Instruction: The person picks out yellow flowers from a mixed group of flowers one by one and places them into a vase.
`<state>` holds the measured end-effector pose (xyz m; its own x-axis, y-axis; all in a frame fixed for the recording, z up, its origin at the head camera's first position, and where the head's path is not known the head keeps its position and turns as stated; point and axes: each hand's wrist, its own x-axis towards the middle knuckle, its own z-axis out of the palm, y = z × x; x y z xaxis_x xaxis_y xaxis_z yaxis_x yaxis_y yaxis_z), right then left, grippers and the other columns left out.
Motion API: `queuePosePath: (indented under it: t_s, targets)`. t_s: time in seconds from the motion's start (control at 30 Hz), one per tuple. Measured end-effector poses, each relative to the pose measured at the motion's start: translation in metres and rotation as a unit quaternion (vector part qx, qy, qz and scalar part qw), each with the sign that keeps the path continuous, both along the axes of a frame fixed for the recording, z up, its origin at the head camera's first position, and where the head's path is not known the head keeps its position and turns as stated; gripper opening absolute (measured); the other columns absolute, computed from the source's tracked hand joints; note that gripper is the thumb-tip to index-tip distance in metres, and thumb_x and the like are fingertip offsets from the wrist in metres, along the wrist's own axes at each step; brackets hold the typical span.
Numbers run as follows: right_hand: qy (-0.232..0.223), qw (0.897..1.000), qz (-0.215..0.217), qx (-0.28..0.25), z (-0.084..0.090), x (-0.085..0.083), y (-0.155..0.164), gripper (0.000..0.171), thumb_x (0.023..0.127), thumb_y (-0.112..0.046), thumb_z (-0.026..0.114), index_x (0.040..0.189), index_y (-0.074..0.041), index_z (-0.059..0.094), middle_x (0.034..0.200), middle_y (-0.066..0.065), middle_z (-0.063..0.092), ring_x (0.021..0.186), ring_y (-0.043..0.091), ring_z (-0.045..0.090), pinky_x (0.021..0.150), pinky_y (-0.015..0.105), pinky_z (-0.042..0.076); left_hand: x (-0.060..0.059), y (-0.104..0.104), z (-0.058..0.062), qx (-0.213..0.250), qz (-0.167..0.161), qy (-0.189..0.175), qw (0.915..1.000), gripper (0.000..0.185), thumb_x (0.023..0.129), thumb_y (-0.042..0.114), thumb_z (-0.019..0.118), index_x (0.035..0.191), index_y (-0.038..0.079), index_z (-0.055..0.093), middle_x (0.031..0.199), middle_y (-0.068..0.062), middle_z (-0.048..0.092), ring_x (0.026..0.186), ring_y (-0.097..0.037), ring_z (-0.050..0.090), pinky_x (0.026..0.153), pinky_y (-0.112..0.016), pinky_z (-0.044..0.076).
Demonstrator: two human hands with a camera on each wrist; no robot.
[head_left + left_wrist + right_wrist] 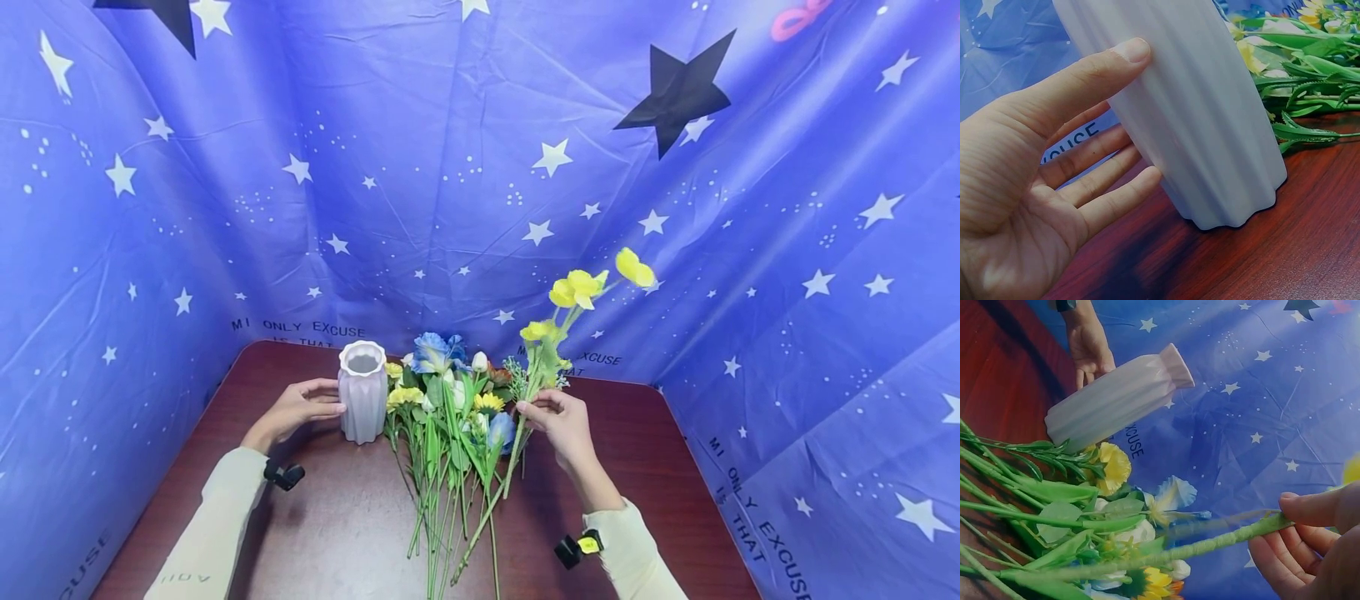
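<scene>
A pale lilac fluted vase [363,402] stands upright on the table. My left hand [306,406] touches its left side; in the left wrist view the thumb [1132,50] lies on the fluted wall and the fairly straight fingers reach its edge. My right hand [562,421] pinches the green stem of a yellow artificial flower spray [577,289] between thumb and fingers. That spray is raised and tilted, blooms up to the right and stem end down to the left. In the right wrist view its stem [1210,544] crosses in front of other flowers.
Artificial flowers [457,400] lie in a pile right of the vase: blue, white, yellow and orange blooms, with stems pointing toward me. The dark red table [315,542] meets a blue star-print cloth [450,167] at the back and sides.
</scene>
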<state>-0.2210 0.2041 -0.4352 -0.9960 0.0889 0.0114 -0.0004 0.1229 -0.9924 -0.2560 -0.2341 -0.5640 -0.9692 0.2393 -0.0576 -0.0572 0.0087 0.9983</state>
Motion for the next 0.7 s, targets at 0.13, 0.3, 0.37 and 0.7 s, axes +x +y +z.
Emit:
queuePosePath:
  t_s: [0.13, 0.3, 0.37, 0.7]
  targets:
    - [-0.013, 1.0, 0.009, -0.001, -0.001, -0.001, -0.004, 0.021, 0.086, 0.009, 0.074, 0.102, 0.019, 0.066, 0.073, -0.002, 0.071, 0.065, 0.007, 0.068, 0.072, 0.035, 0.067, 0.0, -0.001, 0.0, -0.007, 0.003, -0.002, 1.0, 0.064, 0.089, 0.004, 0.077, 0.141, -0.016, 0.044, 0.126, -0.024, 0.067, 0.101, -0.005, 0.07, 0.099, -0.051, 0.058]
    - [-0.034, 0.999, 0.027, 0.023, -0.002, -0.001, -0.008, 0.025, 0.088, 0.007, 0.073, 0.111, 0.017, 0.069, 0.079, 0.001, 0.074, 0.069, 0.007, 0.068, 0.074, 0.034, 0.066, 0.0, 0.0, 0.0, -0.017, 0.005, -0.001, 0.9998, 0.065, 0.089, 0.006, 0.077, 0.142, -0.015, 0.045, 0.131, -0.03, 0.063, 0.103, -0.006, 0.069, 0.1, -0.05, 0.058]
    - [-0.038, 0.998, 0.035, 0.038, -0.004, -0.001, -0.01, 0.025, 0.089, 0.007, 0.072, 0.112, 0.016, 0.07, 0.082, 0.005, 0.075, 0.069, 0.008, 0.067, 0.073, 0.032, 0.065, 0.0, 0.0, 0.001, -0.019, 0.006, -0.001, 0.9998, 0.065, 0.089, 0.006, 0.077, 0.142, -0.015, 0.045, 0.133, -0.032, 0.061, 0.104, -0.007, 0.069, 0.1, -0.05, 0.058]
    - [-0.027, 0.993, 0.048, 0.103, -0.019, -0.004, -0.02, 0.019, 0.084, 0.006, 0.074, 0.101, 0.015, 0.073, 0.077, 0.008, 0.074, 0.064, 0.008, 0.063, 0.061, 0.028, 0.063, 0.0, 0.0, -0.001, -0.019, 0.008, -0.001, 0.9998, 0.065, 0.089, 0.006, 0.077, 0.142, -0.014, 0.045, 0.135, -0.034, 0.059, 0.105, -0.007, 0.069, 0.097, -0.046, 0.06]
